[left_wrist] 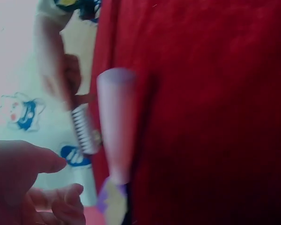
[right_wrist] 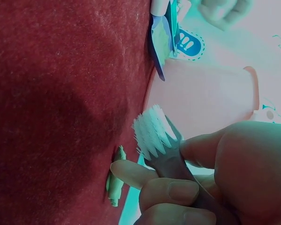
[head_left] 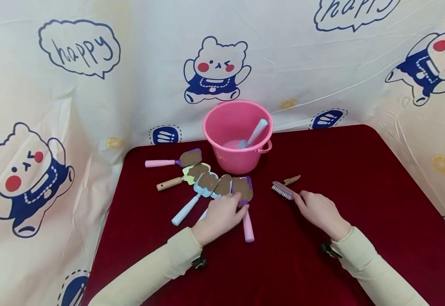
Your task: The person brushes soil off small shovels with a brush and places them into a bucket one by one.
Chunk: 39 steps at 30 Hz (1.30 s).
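My right hand (head_left: 319,212) grips the handle of a small mauve scrub brush (right_wrist: 168,164) with white bristles, held just above the red cloth. A small elongated brown scrap (head_left: 292,179) lies beside the brush. My left hand (head_left: 222,214) hovers over the row of toy shovels, its thumb and fingers apart with nothing seen between them. Closest to it is a purple shovel with a pink handle (head_left: 248,227), its blade coated brown. Several other brown-coated shovels lie to the left, among them a light blue one (head_left: 186,209) and a green one with a wooden handle (head_left: 170,183).
A pink bucket (head_left: 237,159) stands at the back with a blue-handled shovel (head_left: 258,132) leaning inside. Another purple shovel (head_left: 160,163) lies left of it. The red cloth (head_left: 360,170) covers the table, and printed white curtains (head_left: 150,85) enclose its back and sides.
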Tool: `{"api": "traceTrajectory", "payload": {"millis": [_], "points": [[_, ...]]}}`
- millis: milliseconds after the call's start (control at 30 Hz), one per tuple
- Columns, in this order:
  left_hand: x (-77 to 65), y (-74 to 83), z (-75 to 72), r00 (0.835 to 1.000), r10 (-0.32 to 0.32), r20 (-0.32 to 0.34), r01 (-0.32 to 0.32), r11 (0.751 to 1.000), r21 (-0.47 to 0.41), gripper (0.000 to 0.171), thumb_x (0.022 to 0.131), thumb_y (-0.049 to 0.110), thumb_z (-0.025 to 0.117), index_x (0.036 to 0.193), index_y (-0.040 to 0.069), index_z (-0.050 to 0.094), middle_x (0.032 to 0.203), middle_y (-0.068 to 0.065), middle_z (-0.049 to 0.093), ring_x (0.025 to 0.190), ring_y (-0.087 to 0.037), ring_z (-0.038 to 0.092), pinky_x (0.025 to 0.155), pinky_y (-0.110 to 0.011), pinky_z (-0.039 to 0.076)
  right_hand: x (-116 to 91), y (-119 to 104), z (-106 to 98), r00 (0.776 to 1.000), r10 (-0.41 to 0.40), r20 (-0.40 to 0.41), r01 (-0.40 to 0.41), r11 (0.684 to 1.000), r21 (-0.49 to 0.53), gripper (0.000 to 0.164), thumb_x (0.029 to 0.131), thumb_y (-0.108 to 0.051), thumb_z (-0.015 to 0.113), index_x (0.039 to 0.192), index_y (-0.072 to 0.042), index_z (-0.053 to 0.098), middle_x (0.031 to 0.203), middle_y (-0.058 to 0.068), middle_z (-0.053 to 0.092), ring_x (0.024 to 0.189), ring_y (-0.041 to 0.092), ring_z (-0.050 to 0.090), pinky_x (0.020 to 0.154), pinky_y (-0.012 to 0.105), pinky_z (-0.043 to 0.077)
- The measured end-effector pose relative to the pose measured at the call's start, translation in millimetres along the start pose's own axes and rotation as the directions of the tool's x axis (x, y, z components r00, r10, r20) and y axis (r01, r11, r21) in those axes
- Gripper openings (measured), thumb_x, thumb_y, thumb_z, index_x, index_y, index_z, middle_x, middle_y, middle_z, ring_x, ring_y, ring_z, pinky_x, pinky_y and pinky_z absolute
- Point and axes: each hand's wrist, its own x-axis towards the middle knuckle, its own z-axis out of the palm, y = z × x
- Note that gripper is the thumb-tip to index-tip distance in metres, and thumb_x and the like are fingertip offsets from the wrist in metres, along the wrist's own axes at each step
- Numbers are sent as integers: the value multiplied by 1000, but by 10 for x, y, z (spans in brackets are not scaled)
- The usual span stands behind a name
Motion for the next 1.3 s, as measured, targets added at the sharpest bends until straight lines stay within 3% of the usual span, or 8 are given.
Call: {"api": "traceTrajectory", "payload": {"millis": [133,200,400,533,700,800,1033,1300], "points": [[-37,37,142,997,-19,72,17,999,29,38,99,40,69,76,14,53,61,-2,53,53,-20,59,44,-34,44,-3,-8,7,1000,3,2,-3,1000,0,35,109,-26,49,79,-10,57,57,0,43,50,15,39,48,33,36],[-45,64,174,989,-63,131,61,998,16,44,99,46,68,72,15,54,60,-3,55,52,-20,59,45,-33,44,-3,-11,15,1000,3,3,-3,1000,0,35,109,-27,49,79,-10,57,58,0,43,50,15,40,48,33,36],[-44,127,253,920,-193,340,194,980,32,55,95,65,63,71,17,56,64,-5,58,55,-20,56,47,-34,45,-9,-20,34,1000,-5,-5,5,1000,-7,36,109,-27,50,77,-11,56,58,1,43,50,15,40,49,33,37],[-38,114,276,909,-194,370,182,981,66,46,95,53,65,69,17,56,65,-4,62,59,-22,61,48,-36,47,-11,-6,47,1000,-9,-8,8,1000,-10,36,109,-27,50,76,-11,56,58,0,42,50,15,40,49,33,37],[-53,91,221,910,-201,363,194,979,56,29,93,34,65,80,10,59,59,-1,58,59,-24,63,50,-38,49,-9,-11,29,1000,-18,-10,18,1000,-4,36,109,-27,50,77,-11,57,57,0,43,49,15,40,48,32,37],[-77,92,173,923,-193,332,180,981,68,27,97,31,62,87,6,58,60,-4,57,58,-25,64,51,-38,50,-5,-10,7,999,-23,-23,23,1000,-6,36,109,-26,51,78,-10,58,57,0,44,49,15,40,47,33,37],[-118,75,52,974,-133,186,113,987,115,25,104,20,58,85,5,54,60,-8,57,56,-27,66,46,-40,50,13,-8,-22,999,-28,-36,27,999,-17,37,109,-27,51,77,-10,58,57,0,44,49,15,40,47,33,37],[-117,-77,-11,997,-71,41,70,997,25,33,94,21,77,71,8,56,57,-5,53,50,-25,60,43,-38,48,9,-23,-37,997,-39,-71,40,999,4,37,110,-28,50,79,-9,56,55,-1,41,47,14,38,45,32,35]]}}
